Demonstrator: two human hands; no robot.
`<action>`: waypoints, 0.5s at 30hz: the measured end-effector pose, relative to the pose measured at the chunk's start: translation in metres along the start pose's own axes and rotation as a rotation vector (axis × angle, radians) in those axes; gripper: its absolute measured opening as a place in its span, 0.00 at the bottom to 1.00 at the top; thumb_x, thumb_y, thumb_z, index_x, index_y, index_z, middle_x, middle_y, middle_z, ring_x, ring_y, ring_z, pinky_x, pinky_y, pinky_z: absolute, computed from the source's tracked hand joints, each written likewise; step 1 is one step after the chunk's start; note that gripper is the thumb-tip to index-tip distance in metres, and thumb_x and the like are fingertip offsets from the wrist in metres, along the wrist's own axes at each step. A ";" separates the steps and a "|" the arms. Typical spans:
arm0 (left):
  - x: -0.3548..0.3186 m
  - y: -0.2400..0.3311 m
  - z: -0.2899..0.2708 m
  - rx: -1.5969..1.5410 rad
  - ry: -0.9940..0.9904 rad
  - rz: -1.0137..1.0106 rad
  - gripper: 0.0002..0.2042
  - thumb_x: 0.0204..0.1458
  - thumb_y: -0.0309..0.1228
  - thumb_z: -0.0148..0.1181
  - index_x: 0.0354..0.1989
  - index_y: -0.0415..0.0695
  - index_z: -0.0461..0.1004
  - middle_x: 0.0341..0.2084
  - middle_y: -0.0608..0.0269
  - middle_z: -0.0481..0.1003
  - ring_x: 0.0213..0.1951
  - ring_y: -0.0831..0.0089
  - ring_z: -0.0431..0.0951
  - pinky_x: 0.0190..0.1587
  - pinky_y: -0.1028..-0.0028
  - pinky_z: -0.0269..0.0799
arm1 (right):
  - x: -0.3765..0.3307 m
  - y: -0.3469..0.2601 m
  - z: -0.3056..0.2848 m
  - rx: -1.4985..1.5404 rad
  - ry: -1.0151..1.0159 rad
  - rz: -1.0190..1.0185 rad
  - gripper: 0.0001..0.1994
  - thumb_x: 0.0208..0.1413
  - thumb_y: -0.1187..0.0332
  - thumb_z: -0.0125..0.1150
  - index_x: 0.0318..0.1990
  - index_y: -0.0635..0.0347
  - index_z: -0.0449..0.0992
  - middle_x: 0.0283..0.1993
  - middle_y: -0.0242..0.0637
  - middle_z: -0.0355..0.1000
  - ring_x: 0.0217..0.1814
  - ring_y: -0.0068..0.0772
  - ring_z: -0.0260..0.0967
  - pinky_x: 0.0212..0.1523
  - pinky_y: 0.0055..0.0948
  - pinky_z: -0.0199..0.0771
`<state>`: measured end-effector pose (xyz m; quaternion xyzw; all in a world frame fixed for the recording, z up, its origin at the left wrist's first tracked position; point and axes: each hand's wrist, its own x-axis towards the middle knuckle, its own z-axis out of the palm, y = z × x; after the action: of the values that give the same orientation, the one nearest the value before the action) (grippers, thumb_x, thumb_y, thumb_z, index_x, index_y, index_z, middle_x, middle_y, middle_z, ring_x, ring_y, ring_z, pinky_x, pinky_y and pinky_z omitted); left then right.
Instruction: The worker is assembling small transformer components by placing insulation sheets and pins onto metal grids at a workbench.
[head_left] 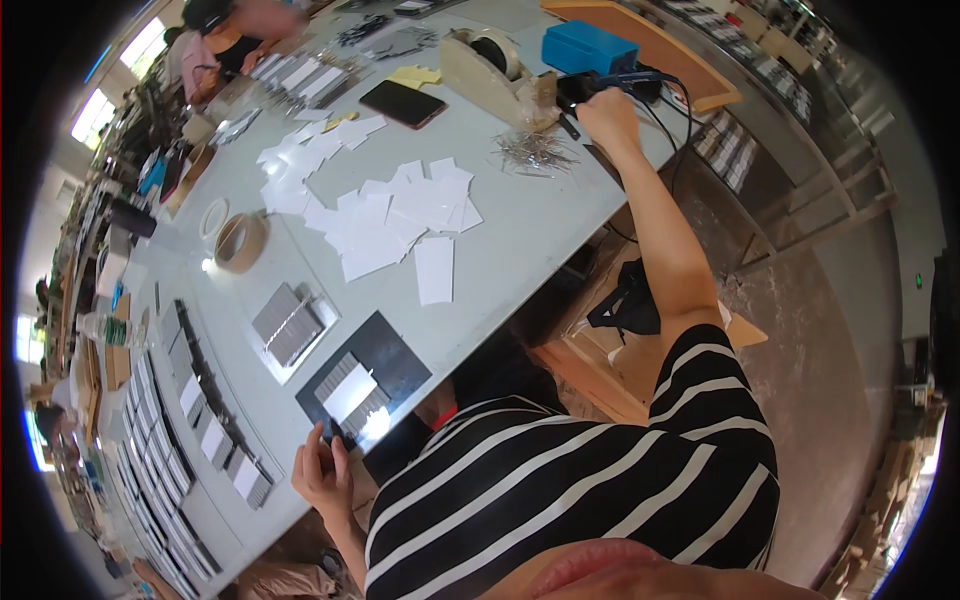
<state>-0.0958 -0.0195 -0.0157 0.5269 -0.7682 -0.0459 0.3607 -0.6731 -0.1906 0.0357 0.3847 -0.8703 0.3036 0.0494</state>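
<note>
Our left hand [322,470] pinches a small dark piece [330,430] at the near tabletop [520,250] edge. Far across, our right hand [607,118] grips a black tool [600,84] beside the blue box [588,47].

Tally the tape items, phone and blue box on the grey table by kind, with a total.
Loose tape rolls: 2, a brown one and a thin white ring
Tape dispenser: 1
Dark phone: 1
Blue box: 1
Total: 5
</note>
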 end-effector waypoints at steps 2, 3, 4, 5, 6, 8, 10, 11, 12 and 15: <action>0.000 0.003 -0.001 -0.005 0.001 -0.034 0.15 0.49 0.22 0.68 0.47 0.41 0.80 0.16 0.65 0.66 0.17 0.76 0.64 0.21 0.75 0.59 | -0.014 0.005 -0.009 -0.154 0.169 -0.143 0.14 0.45 0.63 0.61 0.32 0.67 0.81 0.43 0.56 0.77 0.47 0.60 0.75 0.51 0.45 0.74; 0.005 0.002 0.003 -0.074 -0.005 -0.043 0.15 0.49 0.22 0.67 0.47 0.42 0.80 0.15 0.65 0.66 0.17 0.76 0.64 0.21 0.75 0.59 | -0.026 0.018 -0.015 -0.170 0.287 -0.181 0.11 0.47 0.64 0.60 0.29 0.64 0.80 0.39 0.52 0.77 0.45 0.59 0.74 0.48 0.47 0.74; 0.011 0.004 0.004 -0.116 0.002 -0.019 0.15 0.49 0.22 0.67 0.46 0.42 0.80 0.15 0.65 0.66 0.17 0.77 0.64 0.21 0.75 0.58 | -0.046 0.026 -0.022 -0.154 0.459 -0.402 0.09 0.48 0.65 0.63 0.26 0.63 0.79 0.39 0.48 0.74 0.44 0.51 0.71 0.46 0.45 0.71; 0.011 0.009 0.000 -0.125 0.031 -0.023 0.14 0.49 0.21 0.67 0.46 0.42 0.80 0.15 0.65 0.67 0.17 0.77 0.65 0.20 0.76 0.58 | -0.070 0.005 -0.025 0.050 0.664 -0.539 0.05 0.49 0.69 0.64 0.27 0.61 0.76 0.38 0.44 0.71 0.42 0.49 0.68 0.45 0.45 0.68; 0.006 0.005 -0.002 -0.129 0.087 0.016 0.14 0.48 0.20 0.67 0.45 0.42 0.81 0.16 0.64 0.67 0.17 0.77 0.66 0.20 0.76 0.59 | -0.103 -0.024 -0.036 0.123 0.583 -0.646 0.05 0.49 0.71 0.64 0.28 0.60 0.75 0.38 0.42 0.70 0.42 0.49 0.68 0.45 0.45 0.68; 0.006 0.028 -0.009 -0.148 0.168 0.072 0.18 0.42 0.20 0.71 0.44 0.41 0.81 0.25 0.62 0.73 0.24 0.75 0.73 0.27 0.77 0.68 | -0.177 -0.059 -0.052 0.356 0.281 -0.896 0.04 0.51 0.73 0.62 0.32 0.60 0.73 0.38 0.41 0.69 0.43 0.47 0.67 0.46 0.44 0.67; 0.020 0.073 -0.015 -0.233 0.122 0.244 0.24 0.36 0.26 0.76 0.47 0.42 0.79 0.42 0.53 0.73 0.41 0.61 0.75 0.44 0.69 0.73 | -0.240 -0.070 -0.058 0.483 -0.308 -1.428 0.03 0.48 0.72 0.58 0.30 0.60 0.72 0.38 0.39 0.70 0.44 0.42 0.68 0.44 0.40 0.68; 0.024 0.097 -0.017 -0.332 -0.020 0.261 0.28 0.35 0.29 0.78 0.50 0.42 0.77 0.47 0.52 0.71 0.48 0.58 0.73 0.49 0.66 0.72 | -0.271 -0.079 -0.078 0.400 -0.379 -1.566 0.08 0.45 0.70 0.62 0.33 0.60 0.74 0.39 0.38 0.70 0.44 0.39 0.69 0.43 0.37 0.69; 0.030 0.112 -0.015 -0.447 -0.132 0.276 0.30 0.35 0.30 0.79 0.51 0.42 0.75 0.50 0.52 0.71 0.50 0.56 0.73 0.50 0.65 0.72 | -0.294 -0.078 -0.081 0.412 -0.339 -1.617 0.08 0.44 0.70 0.62 0.33 0.59 0.74 0.39 0.36 0.70 0.43 0.38 0.68 0.41 0.34 0.68; 0.031 0.119 -0.011 -0.400 -0.289 0.289 0.24 0.39 0.26 0.75 0.48 0.42 0.74 0.48 0.55 0.72 0.50 0.56 0.73 0.51 0.63 0.73 | -0.305 -0.073 -0.091 0.522 -0.345 -1.551 0.08 0.46 0.72 0.64 0.34 0.59 0.75 0.38 0.36 0.69 0.40 0.37 0.68 0.38 0.32 0.68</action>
<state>-0.1869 0.0100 0.0615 0.3184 -0.8544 -0.2195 0.3470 -0.4221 0.0181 0.0474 0.9147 -0.2558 0.3122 0.0195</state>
